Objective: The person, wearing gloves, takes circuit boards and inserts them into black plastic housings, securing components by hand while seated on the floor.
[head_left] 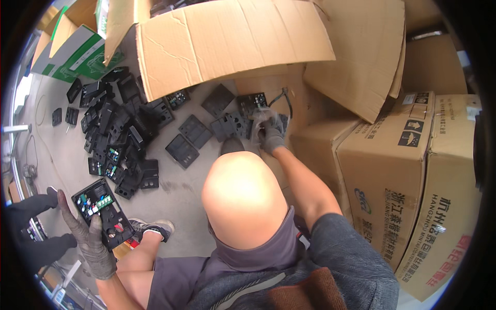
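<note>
While the left hand clamps an open black case, the right hand touches clear plastic above the floor; grip unclear.

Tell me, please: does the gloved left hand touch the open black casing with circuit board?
Touching. The head view shows the left hand gripping the open black casing, thumb over its edge.

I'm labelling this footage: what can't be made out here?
All in the head view:
Whether the right hand grips anything: the hand itself covers it.
Small parts in the black case on the left hand: too small.
The bottom of the black pile: covered by upper pieces.
Dark things in the top box: hidden by its flap.
</note>
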Action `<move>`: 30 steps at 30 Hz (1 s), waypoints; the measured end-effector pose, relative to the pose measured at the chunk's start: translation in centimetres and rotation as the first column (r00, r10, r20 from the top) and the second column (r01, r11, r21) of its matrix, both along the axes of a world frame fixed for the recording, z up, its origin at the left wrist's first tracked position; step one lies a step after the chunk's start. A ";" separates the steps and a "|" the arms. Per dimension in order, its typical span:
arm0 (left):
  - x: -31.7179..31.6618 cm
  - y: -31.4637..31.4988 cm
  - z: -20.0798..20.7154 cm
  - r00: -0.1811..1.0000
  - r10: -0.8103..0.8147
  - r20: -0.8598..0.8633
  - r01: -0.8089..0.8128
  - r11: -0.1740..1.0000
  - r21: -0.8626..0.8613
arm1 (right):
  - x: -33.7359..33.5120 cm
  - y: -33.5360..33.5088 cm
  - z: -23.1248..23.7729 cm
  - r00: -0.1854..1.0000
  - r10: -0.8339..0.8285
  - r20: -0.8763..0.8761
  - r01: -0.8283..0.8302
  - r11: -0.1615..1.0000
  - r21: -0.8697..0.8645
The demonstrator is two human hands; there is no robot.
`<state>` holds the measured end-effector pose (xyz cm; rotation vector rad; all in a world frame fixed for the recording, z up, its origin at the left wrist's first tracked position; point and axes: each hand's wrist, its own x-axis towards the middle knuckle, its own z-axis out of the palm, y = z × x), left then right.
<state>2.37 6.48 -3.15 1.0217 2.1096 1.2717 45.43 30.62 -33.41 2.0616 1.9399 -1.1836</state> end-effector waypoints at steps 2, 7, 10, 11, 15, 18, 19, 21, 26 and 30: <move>0.1 -0.5 0.1 0.995 0.067 0.072 -0.068 0.998 0.006 | -1.0 -1.1 6.2 0.849 -0.340 -0.405 0.290 0.940 -0.180; -0.4 -1.6 3.3 0.990 -0.054 0.133 0.058 0.998 -0.025 | -4.9 0.6 19.1 0.462 -0.262 -0.847 0.197 0.962 -0.190; 0.5 -1.1 5.2 0.976 -0.104 0.193 0.097 0.994 0.049 | -10.5 0.7 28.5 0.398 -0.035 -0.917 -0.013 0.999 -0.044; 0.9 -0.9 5.1 0.961 -0.034 0.276 0.011 0.996 0.083 | -12.8 0.3 31.3 0.384 0.067 -0.921 -0.138 0.990 0.014; 1.7 0.0 5.7 0.991 -0.095 -0.098 0.117 0.963 0.245 | -19.9 -3.1 40.9 0.351 0.516 -0.781 -0.536 0.795 0.284; 1.8 -0.8 6.6 0.946 -0.089 -0.311 0.174 0.950 0.258 | -25.2 -6.9 41.2 0.186 0.306 -0.934 -0.600 0.788 0.139; 1.7 -1.5 6.5 0.931 -0.038 -0.362 0.159 0.937 0.311 | -26.7 -7.7 41.0 0.161 0.309 -0.938 -0.633 0.761 0.142; 1.3 -2.3 5.8 0.971 -0.017 -0.238 0.108 0.921 0.374 | -28.5 -9.0 40.3 0.270 0.295 -0.917 -0.666 0.745 0.044; 0.1 -3.9 5.8 0.949 0.004 -0.314 0.100 0.945 0.311 | -29.8 -11.9 37.9 0.302 0.178 -0.937 -0.614 0.788 -0.048; -0.3 -4.1 4.7 0.963 -0.044 -0.268 0.128 0.944 0.305 | -30.4 -11.9 36.5 0.307 0.126 -0.943 -0.612 0.785 -0.094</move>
